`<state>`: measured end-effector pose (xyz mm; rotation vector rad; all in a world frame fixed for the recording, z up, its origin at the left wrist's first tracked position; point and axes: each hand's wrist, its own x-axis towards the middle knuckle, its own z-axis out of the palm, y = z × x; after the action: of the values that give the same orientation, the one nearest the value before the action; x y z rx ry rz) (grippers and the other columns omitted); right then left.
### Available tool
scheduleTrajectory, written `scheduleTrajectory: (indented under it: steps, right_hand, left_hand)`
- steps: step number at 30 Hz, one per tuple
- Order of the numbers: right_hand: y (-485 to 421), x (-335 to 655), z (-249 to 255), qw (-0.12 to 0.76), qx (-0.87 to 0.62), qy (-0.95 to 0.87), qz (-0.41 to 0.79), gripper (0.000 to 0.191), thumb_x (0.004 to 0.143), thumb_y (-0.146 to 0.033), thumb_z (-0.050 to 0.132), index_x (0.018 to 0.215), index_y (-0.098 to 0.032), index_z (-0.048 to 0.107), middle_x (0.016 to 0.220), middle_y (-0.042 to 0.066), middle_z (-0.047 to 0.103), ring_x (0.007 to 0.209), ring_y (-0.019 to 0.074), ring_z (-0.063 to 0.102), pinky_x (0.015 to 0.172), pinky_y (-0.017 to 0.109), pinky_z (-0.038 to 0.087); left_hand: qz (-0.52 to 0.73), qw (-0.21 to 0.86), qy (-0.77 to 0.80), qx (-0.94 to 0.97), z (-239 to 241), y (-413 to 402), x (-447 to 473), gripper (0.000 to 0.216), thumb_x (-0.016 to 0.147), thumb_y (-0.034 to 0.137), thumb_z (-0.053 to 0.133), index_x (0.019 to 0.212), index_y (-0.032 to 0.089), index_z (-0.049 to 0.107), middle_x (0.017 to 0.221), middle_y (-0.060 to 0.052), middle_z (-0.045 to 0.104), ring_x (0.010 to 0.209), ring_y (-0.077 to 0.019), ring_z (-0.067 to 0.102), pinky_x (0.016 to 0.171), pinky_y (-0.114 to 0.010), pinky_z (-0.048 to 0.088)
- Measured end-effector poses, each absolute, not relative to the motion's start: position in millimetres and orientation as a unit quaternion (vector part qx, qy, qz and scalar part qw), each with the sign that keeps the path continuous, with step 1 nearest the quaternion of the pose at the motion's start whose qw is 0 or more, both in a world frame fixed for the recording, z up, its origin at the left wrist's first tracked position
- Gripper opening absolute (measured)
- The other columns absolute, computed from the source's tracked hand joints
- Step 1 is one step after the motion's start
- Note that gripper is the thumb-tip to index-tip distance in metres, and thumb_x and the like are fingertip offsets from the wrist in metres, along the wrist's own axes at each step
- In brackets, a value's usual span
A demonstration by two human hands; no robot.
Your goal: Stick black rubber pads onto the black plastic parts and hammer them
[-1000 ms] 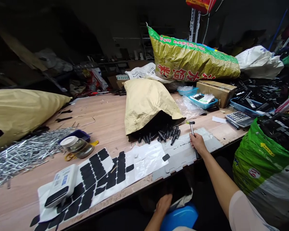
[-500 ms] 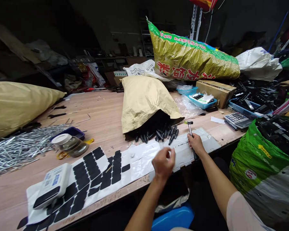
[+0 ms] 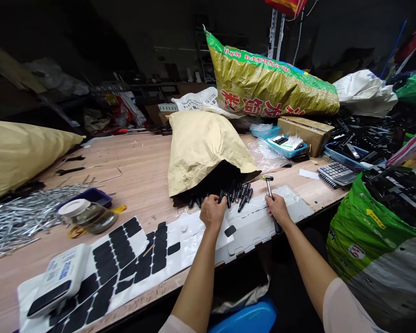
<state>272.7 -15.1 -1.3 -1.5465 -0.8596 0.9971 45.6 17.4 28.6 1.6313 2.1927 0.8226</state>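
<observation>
My right hand (image 3: 278, 209) is closed round the handle of a small hammer (image 3: 269, 186), whose head rests on a grey plastic sheet (image 3: 263, 222) near the table's front edge. My left hand (image 3: 212, 210) reaches to a pile of black pen-like parts (image 3: 237, 192) spilling from an open tan sack (image 3: 203, 148); its fingers curl over one or more of them. A single black pad (image 3: 230, 230) lies on the sheet between my hands.
A white sheet of black adhesive pads (image 3: 131, 259) and a white device (image 3: 57, 280) lie front left. Metal rods (image 3: 17, 217), a glass jar (image 3: 86, 215), a calculator (image 3: 336, 173), blue trays (image 3: 286, 145), a cardboard box (image 3: 307, 132) and big sacks (image 3: 270, 88) crowd the wooden table (image 3: 142, 171). A green bag (image 3: 377, 231) stands at right.
My left hand rose from below the table, passed over the grey sheet and now reaches the black parts at the sack's mouth. The right hand stayed on the hammer.
</observation>
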Motion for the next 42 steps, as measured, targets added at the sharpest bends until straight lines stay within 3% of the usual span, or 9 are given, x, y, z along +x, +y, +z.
scheduleTrajectory:
  steps: [5,9,15,19,24,29,36,39,42]
  right_hand:
    - [-16,273,0,0.523,-0.651,-0.363,0.415,0.015,0.078,-0.034,0.059,0.082,-0.019,0.055,0.053,-0.006,0.049,0.038,0.0086,0.044,0.031,0.017,0.032]
    - [-17,273,1,0.531,-0.644,-0.362,0.416,0.017,0.077,-0.034,0.061,0.082,-0.019,0.055,0.053,-0.007,0.049,0.038,0.0084,0.043,0.031,0.017,0.031]
    - [-15,274,5,0.548,-0.64,-0.317,0.435,0.017,0.08,-0.035,0.056,0.082,-0.019,0.057,0.053,-0.005,0.051,0.037,0.0086,0.042,0.03,0.018,0.03]
    - [-27,270,16,0.565,-0.625,-0.272,0.465,0.02,0.081,-0.033,0.051,0.091,-0.018,0.058,0.055,-0.006,0.051,0.037,0.0085,0.042,0.031,0.018,0.03]
    - [-70,254,31,0.509,-0.603,-0.419,0.449,0.031,0.084,-0.047,0.055,0.095,-0.019,0.062,0.064,-0.005,0.055,0.038,0.0084,0.042,0.033,0.02,0.03]
    - [-107,233,35,0.407,-0.617,-0.603,0.301,0.033,0.092,-0.043,0.047,0.073,-0.02,0.061,0.062,-0.001,0.058,0.052,0.0134,0.051,0.051,0.024,0.04]
    - [-114,223,21,0.359,-0.614,-0.678,0.185,0.033,0.097,-0.033,0.04,0.103,-0.018,0.069,0.088,0.008,0.073,0.08,0.0216,0.067,0.073,0.029,0.05]
    - [-113,222,13,0.343,-0.618,-0.692,0.146,0.032,0.097,-0.03,0.041,0.105,-0.018,0.069,0.099,0.011,0.074,0.092,0.0246,0.069,0.083,0.032,0.051]
    - [-111,223,10,0.319,-0.627,-0.697,0.141,0.031,0.097,-0.03,0.042,0.102,-0.02,0.07,0.098,0.011,0.075,0.092,0.0251,0.07,0.083,0.032,0.052]
  left_hand:
    - [0.3,0.142,0.641,0.692,22,-19,30,0.012,0.083,0.034,0.066,0.089,0.024,0.064,0.089,-0.001,0.071,0.09,-0.0211,0.059,0.08,-0.03,0.043]
    - [0.25,0.162,0.585,0.754,7,-32,25,0.01,0.082,0.03,0.068,0.089,0.023,0.069,0.092,-0.002,0.07,0.092,-0.022,0.057,0.084,-0.032,0.043]
    - [0.287,0.18,0.553,0.761,-13,-24,19,0.026,0.078,0.035,0.074,0.101,0.023,0.073,0.09,-0.003,0.066,0.091,-0.0231,0.055,0.083,-0.035,0.044]
    - [0.305,0.201,0.552,0.75,-17,-21,18,0.015,0.078,0.03,0.073,0.091,0.023,0.074,0.087,-0.002,0.066,0.09,-0.0219,0.055,0.081,-0.033,0.044]
    - [0.309,0.199,0.567,0.737,-18,-21,20,0.014,0.08,0.029,0.072,0.092,0.024,0.075,0.088,-0.002,0.065,0.09,-0.0211,0.055,0.082,-0.033,0.044]
    - [0.302,0.206,0.577,0.731,-17,-21,22,0.015,0.079,0.028,0.074,0.093,0.024,0.075,0.09,-0.002,0.066,0.091,-0.0211,0.055,0.083,-0.033,0.044]
    - [0.307,0.202,0.574,0.732,-12,-25,24,0.009,0.079,0.026,0.074,0.088,0.023,0.074,0.088,-0.001,0.065,0.09,-0.0203,0.055,0.082,-0.033,0.042]
    - [0.311,0.207,0.572,0.73,-11,-25,24,0.008,0.079,0.026,0.074,0.088,0.023,0.074,0.09,-0.001,0.066,0.09,-0.0199,0.055,0.082,-0.033,0.042]
    - [0.307,0.21,0.576,0.728,-11,-25,24,0.007,0.08,0.026,0.073,0.086,0.023,0.073,0.09,-0.001,0.066,0.09,-0.0195,0.055,0.082,-0.033,0.041]
